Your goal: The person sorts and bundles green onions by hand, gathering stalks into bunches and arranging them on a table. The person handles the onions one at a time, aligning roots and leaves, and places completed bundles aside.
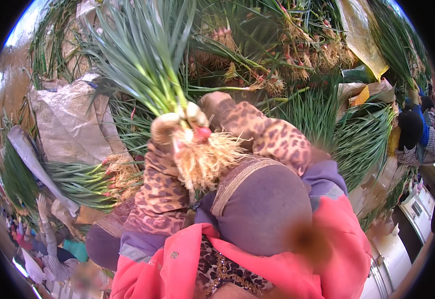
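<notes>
A bunch of green onions (165, 80) with long green leaves, pale and red bulbs and a tuft of roots is held upright before my chest, leaves pointing away from me. My left hand (165, 127) grips it around the stalks just above the bulbs. Close on the bunch's right side is my right hand (213, 102), its fingers mostly hidden behind the bulbs and its wrist. Both sleeves have a leopard print. Beneath the bunch, the roots (210, 160) hang over my raised knee (266, 205).
Loose green onions (262, 80) lie ahead, with piled leaves (367, 138) at the right. A bundle with red bulbs (109, 183) lies at the left beside a crumpled pale sack (75, 123). A yellowish sheet (367, 33) is at the upper right. Other people are at both sides.
</notes>
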`<state>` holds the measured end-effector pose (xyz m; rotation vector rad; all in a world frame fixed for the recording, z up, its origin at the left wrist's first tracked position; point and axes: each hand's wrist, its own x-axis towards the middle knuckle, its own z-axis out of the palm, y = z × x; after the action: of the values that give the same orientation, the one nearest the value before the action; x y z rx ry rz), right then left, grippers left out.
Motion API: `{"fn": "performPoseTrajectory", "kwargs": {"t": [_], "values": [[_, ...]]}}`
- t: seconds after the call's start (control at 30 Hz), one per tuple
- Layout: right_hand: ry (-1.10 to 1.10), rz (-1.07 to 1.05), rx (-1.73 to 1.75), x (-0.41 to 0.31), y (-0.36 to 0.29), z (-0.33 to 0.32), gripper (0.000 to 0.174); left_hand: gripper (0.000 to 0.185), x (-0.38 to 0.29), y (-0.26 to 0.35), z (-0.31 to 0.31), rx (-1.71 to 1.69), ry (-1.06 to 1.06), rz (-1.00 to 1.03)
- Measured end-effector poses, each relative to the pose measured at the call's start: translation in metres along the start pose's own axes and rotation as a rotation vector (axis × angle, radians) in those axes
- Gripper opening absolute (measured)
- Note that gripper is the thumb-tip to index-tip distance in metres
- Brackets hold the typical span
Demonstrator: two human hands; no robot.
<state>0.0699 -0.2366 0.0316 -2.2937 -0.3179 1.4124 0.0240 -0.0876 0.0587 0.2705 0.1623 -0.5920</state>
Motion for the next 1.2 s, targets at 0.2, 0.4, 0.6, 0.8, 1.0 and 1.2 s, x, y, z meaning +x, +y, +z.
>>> {"fn": "performPoseTrajectory", "kwargs": {"t": [0.2,0.4,0.6,0.8,1.0,1.2], "values": [[1.047,-0.073,-0.207,0.005,0.054,-0.027,0.032,0.031,-0.023,0.046,0.012,0.061,-0.177,0.246],[1.191,-0.568,0.467,0.005,0.069,-0.073,0.019,0.042,-0.001,0.076,0.036,0.108,-0.829,0.091],[0.668,0.063,0.231,-0.003,0.037,-0.076,0.027,0.034,-0.021,0.09,0.076,0.331,-0.609,0.223],[0.214,-0.176,0.289,0.019,0.016,0.023,0.028,0.017,-0.001,0.097,0.047,0.188,-0.984,0.056],[0.061,-0.23,0.09,0.022,0.028,0.077,0.03,0.023,-0.009,0.034,-0.028,0.213,0.252,0.267],[0.065,-0.388,0.169,-0.009,0.042,0.012,0.033,0.036,-0.02,0.009,-0.13,0.153,0.456,0.048]]}}
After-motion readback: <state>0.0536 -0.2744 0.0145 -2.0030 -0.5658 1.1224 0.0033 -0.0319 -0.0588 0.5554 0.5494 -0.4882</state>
